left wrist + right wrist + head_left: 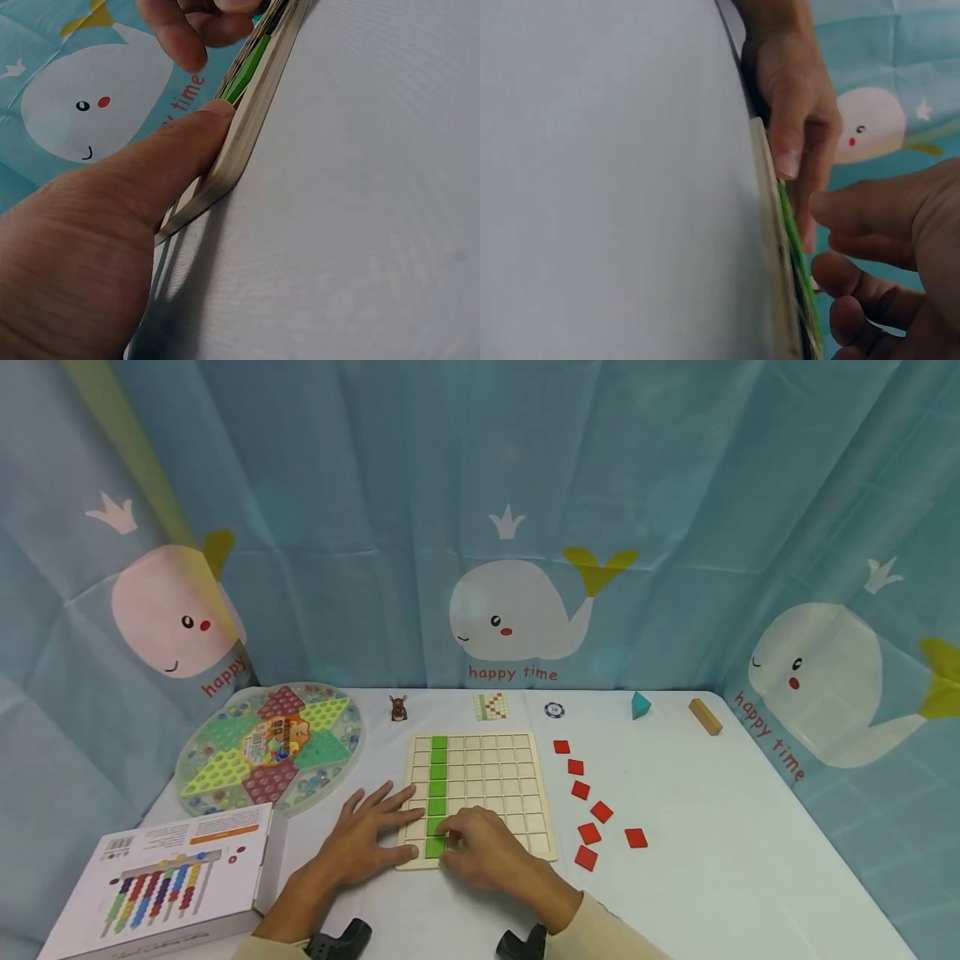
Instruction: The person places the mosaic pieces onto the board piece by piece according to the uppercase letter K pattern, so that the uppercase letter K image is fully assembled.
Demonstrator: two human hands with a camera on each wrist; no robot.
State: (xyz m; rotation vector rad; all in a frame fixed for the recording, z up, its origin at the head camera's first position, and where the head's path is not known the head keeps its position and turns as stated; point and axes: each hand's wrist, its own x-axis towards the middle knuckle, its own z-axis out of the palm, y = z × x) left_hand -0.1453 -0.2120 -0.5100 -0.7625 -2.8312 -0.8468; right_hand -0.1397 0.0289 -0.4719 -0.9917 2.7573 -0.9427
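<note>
Wooden grid board (491,777) carries a green tile column (438,785). Left hand (367,839) rests flat at the board's near left edge; right hand (483,847) presses the lowest green tile. Red tiles (588,814) lie scattered just right of the board.

Both hands, the left hand (358,837) and the right hand (483,847), are bare, with no rings or gloves showing. Cream-coloured long sleeves (600,935) cover the forearms at the bottom of the head view and end at the wrists. Under each wrist, at the lower edge of that frame, sits a small black camera mount (341,941) with rounded corners.
</note>
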